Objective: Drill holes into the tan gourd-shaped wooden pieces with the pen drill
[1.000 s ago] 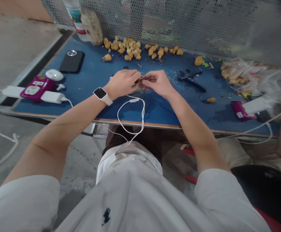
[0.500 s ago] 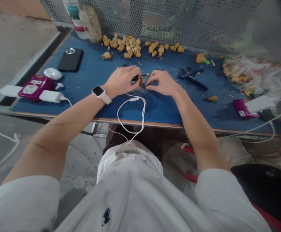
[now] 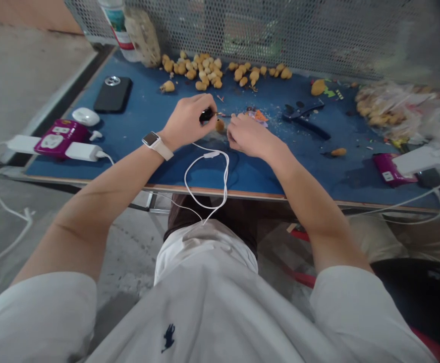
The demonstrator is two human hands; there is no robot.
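Observation:
My left hand [image 3: 185, 121] is closed round a small black tool [image 3: 206, 114] whose thin tip points right. My right hand [image 3: 247, 136] rests on the blue table mat [image 3: 148, 121] with its fingers curled, pinching something I cannot make out. A small tan bead-like piece [image 3: 220, 125] lies between the two hands, close to the tool tip. A white earphone cable [image 3: 208, 176] loops over the table edge below my hands. A watch [image 3: 152, 140] sits on my left wrist.
Several tan pieces [image 3: 205, 70] are heaped at the back by a perforated metal screen [image 3: 280, 30]. A black phone [image 3: 113, 94], white earbud case [image 3: 86, 116] and purple power strip [image 3: 55, 137] lie left. Black pliers [image 3: 305, 117] and a plastic bag [image 3: 386, 111] lie right.
My hands have moved slightly apart and my right hand has dropped onto the mat. The tan piece now shows between them, and an orange scrap shows behind my right hand.

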